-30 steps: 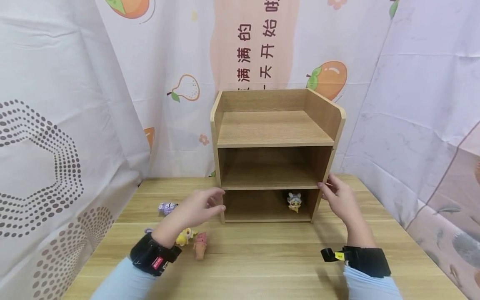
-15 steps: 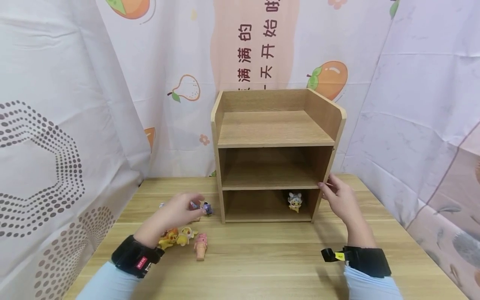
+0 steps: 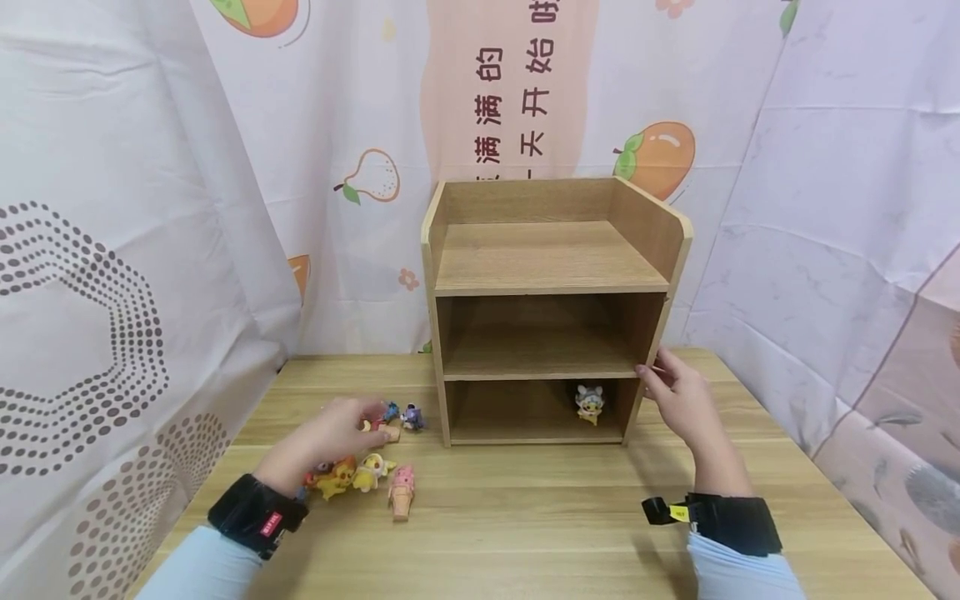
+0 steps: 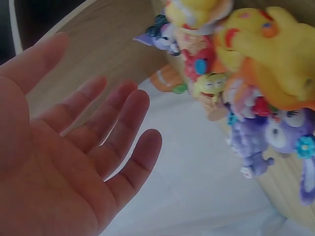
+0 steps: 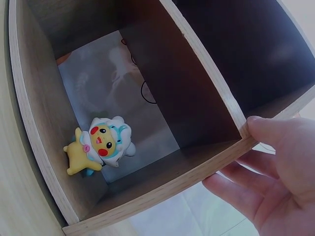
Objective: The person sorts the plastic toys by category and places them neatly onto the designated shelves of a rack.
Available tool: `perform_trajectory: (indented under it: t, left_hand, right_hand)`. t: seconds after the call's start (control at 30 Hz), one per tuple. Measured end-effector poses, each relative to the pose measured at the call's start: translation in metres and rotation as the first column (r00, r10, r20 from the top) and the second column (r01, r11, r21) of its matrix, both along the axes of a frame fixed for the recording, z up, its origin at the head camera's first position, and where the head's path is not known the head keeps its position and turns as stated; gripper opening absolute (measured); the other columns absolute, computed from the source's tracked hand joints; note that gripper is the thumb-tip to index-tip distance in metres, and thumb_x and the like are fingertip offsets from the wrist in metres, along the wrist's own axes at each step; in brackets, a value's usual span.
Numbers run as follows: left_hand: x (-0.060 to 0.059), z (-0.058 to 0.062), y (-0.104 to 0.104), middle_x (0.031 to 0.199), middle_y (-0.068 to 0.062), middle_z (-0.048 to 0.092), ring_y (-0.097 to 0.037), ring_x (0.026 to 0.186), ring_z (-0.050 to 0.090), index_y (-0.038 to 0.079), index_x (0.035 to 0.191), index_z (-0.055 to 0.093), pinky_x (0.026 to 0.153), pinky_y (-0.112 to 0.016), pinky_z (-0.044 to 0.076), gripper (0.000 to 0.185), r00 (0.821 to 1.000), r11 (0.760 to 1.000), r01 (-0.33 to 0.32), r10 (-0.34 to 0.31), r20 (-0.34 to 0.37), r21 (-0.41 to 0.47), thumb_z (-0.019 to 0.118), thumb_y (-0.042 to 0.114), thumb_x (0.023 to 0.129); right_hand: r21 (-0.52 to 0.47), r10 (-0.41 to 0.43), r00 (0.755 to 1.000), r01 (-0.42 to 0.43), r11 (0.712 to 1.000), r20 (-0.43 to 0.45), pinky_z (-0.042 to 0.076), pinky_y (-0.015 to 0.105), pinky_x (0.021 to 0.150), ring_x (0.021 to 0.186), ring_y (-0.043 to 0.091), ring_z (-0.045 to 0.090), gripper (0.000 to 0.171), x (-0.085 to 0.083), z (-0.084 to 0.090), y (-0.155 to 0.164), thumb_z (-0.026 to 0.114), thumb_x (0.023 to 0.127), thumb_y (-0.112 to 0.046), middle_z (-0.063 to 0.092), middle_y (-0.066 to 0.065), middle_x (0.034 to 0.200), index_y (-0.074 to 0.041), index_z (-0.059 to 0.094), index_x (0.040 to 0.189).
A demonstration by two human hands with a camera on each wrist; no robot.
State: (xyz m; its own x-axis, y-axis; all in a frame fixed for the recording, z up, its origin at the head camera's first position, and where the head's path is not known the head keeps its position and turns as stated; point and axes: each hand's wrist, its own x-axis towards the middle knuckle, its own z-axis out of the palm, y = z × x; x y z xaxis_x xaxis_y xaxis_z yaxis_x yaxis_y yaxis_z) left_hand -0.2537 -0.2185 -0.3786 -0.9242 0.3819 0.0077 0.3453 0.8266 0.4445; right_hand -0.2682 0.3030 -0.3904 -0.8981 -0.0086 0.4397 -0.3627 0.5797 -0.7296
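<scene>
My left hand point(image 3: 330, 435) hovers over the group of small toy figures at the left of the table. In the left wrist view its fingers are spread and hold nothing, with a yellow figure point(image 4: 275, 54) and a purple figure point(image 4: 251, 137) off to the side. My right hand point(image 3: 681, 402) grips the right side panel of the wooden shelf point(image 3: 551, 257), thumb on the front edge and fingers along the outside. A yellow figure in a white hood point(image 5: 101, 145) stands in the bottom compartment, near its right side.
A pink ice-cream-cone figure point(image 3: 401, 492) lies in front of the toy group, beside a pale yellow figure point(image 3: 371, 472). A small purple figure point(image 3: 412, 417) sits close to the shelf's left foot. Printed curtains point(image 3: 360, 275) hang behind the table point(image 3: 525, 525).
My left hand has moved left and back from the shelf's left edge to above the toys, uncovering several figures. The right hand keeps its place on the shelf.
</scene>
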Motion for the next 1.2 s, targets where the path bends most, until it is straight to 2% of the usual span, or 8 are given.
perform_trajectory:
  t: [0.17, 0.33, 0.4, 0.53, 0.6, 0.83, 1.07, 1.2]
  left_hand:
    - [0.001, -0.007, -0.004, 0.122, -0.015, 0.068, -0.031, 0.105, 0.067, 0.001, 0.135, 0.063, 0.092, -0.05, 0.054, 0.051, 0.999, 1.0, -0.011, 0.011, 0.049, -0.017, 0.077, 0.024, 0.091]
    - [0.002, -0.014, -0.011, 0.124, -0.015, 0.067, -0.033, 0.11, 0.065, 0.001, 0.141, 0.057, 0.094, -0.053, 0.052, 0.06, 0.993, 0.999, -0.007, 0.011, 0.118, -0.035, 0.078, 0.023, 0.09]
    - [0.002, -0.016, -0.013, 0.123, -0.015, 0.068, -0.034, 0.111, 0.064, 0.002, 0.136, 0.061, 0.094, -0.055, 0.051, 0.054, 0.991, 0.999, 0.003, 0.002, 0.136, -0.033, 0.079, 0.022, 0.088]
    - [-0.001, -0.022, -0.015, 0.112, -0.01, 0.071, -0.032, 0.106, 0.066, 0.006, 0.114, 0.07, 0.093, -0.054, 0.051, 0.033, 0.992, 0.999, 0.036, -0.032, 0.122, -0.028, 0.08, 0.02, 0.085]
    - [-0.002, -0.026, -0.015, 0.109, -0.009, 0.071, -0.03, 0.103, 0.066, 0.008, 0.11, 0.072, 0.092, -0.053, 0.052, 0.03, 0.992, 0.999, 0.036, -0.033, 0.122, -0.029, 0.081, 0.019, 0.084]
    - [-0.003, -0.035, -0.012, 0.112, -0.008, 0.07, -0.031, 0.105, 0.066, 0.009, 0.116, 0.071, 0.092, -0.054, 0.051, 0.04, 0.987, 0.998, -0.021, 0.03, 0.159, -0.06, 0.086, 0.021, 0.081]
    - [0.001, -0.035, -0.01, 0.118, -0.012, 0.07, -0.034, 0.109, 0.065, 0.007, 0.123, 0.07, 0.095, -0.057, 0.05, 0.047, 0.982, 0.998, -0.027, 0.038, 0.183, -0.063, 0.085, 0.023, 0.082]
    - [0.001, -0.036, -0.009, 0.114, -0.01, 0.07, -0.03, 0.104, 0.065, 0.007, 0.126, 0.07, 0.092, -0.055, 0.051, 0.05, 0.979, 0.996, -0.036, 0.051, 0.198, -0.08, 0.085, 0.026, 0.082]
  right_hand:
    - [-0.008, 0.011, 1.0, -0.011, 1.0, -0.016, 0.058, 0.039, 0.08, 0.121, 0.045, 0.059, 0.055, 0.0, -0.001, 0.0, 0.055, 0.107, -0.024, 0.055, 0.032, 0.137, -0.001, 0.04, 0.155]
    - [-0.002, 0.015, 1.0, -0.015, 1.0, -0.021, 0.059, 0.032, 0.078, 0.12, 0.045, 0.059, 0.053, -0.002, -0.001, -0.001, 0.055, 0.107, -0.022, 0.056, 0.033, 0.135, 0.001, 0.042, 0.153]
    - [-0.005, 0.018, 1.0, -0.018, 1.0, -0.022, 0.059, 0.031, 0.078, 0.12, 0.046, 0.059, 0.052, -0.002, -0.001, -0.002, 0.055, 0.107, -0.021, 0.056, 0.033, 0.135, 0.001, 0.042, 0.153]
    - [-0.01, 0.017, 0.999, -0.017, 1.0, -0.028, 0.059, 0.037, 0.079, 0.12, 0.045, 0.059, 0.053, -0.001, -0.001, -0.002, 0.055, 0.107, -0.022, 0.055, 0.032, 0.137, -0.001, 0.042, 0.154]
    - [-0.012, 0.014, 0.999, -0.015, 1.0, -0.031, 0.058, 0.038, 0.079, 0.12, 0.045, 0.059, 0.054, -0.001, -0.001, -0.002, 0.055, 0.107, -0.023, 0.055, 0.031, 0.137, -0.002, 0.041, 0.154]
    - [-0.003, -0.004, 1.0, 0.004, 1.0, -0.03, 0.058, 0.024, 0.076, 0.12, 0.045, 0.06, 0.052, 0.0, -0.002, -0.001, 0.056, 0.107, -0.022, 0.058, 0.031, 0.134, -0.002, 0.044, 0.153]
    - [-0.004, 0.007, 1.0, -0.007, 1.0, -0.022, 0.059, 0.032, 0.079, 0.12, 0.045, 0.059, 0.051, 0.001, -0.001, -0.001, 0.055, 0.107, -0.024, 0.057, 0.031, 0.135, -0.001, 0.044, 0.152]
    - [-0.003, 0.011, 0.999, -0.011, 1.0, -0.033, 0.059, 0.035, 0.079, 0.12, 0.044, 0.06, 0.051, 0.001, 0.0, -0.001, 0.055, 0.107, -0.023, 0.057, 0.032, 0.135, -0.001, 0.044, 0.152]
